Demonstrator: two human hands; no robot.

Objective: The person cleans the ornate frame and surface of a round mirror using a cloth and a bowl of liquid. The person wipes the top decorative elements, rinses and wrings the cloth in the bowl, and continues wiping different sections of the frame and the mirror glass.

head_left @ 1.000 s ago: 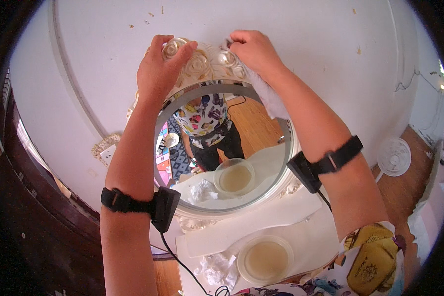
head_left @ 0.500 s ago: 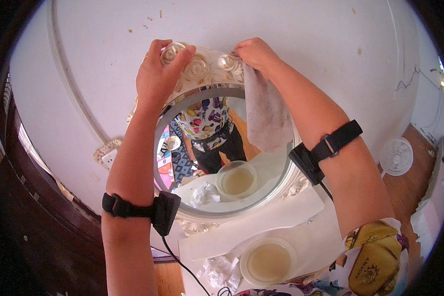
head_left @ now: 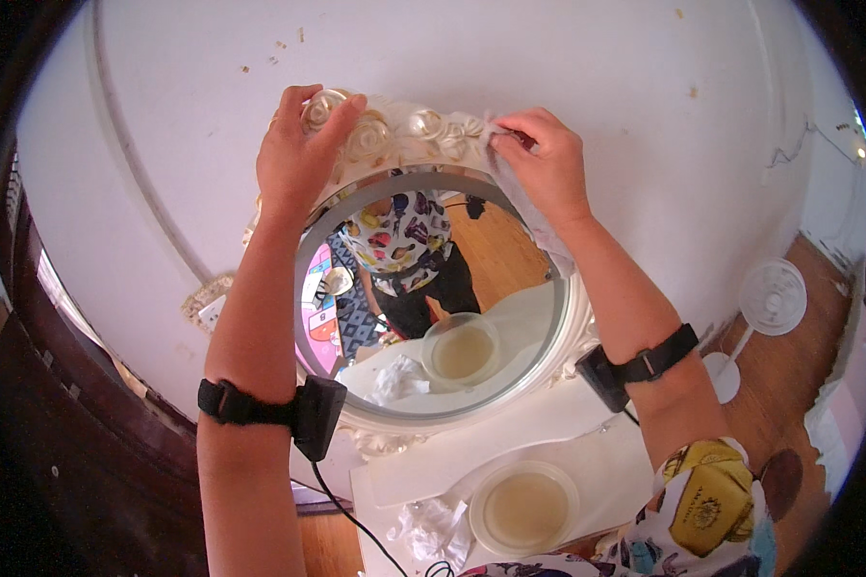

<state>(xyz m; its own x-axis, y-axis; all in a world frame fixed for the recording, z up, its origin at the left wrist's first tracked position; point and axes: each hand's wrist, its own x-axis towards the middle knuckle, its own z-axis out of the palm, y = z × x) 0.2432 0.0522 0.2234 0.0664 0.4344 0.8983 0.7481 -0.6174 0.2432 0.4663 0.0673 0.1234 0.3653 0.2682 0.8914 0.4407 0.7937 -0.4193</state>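
Head view: the left hand clamps the frame between thumb and fingers; the right hand pinches the cloth, fingertips together, at the frame's upper right.

black forearm straps, boxy black modules — thin cable — white, colourfully patterned sleeve

Behind the mirror is the wall; before it, the tabletop. There a bowl holds liquid, with crumpled tissue just left (both reappear in the mirror). Left fingers are on the frame's upper left; right fingers, holding the cloth, at its upper right. The socket lies left.
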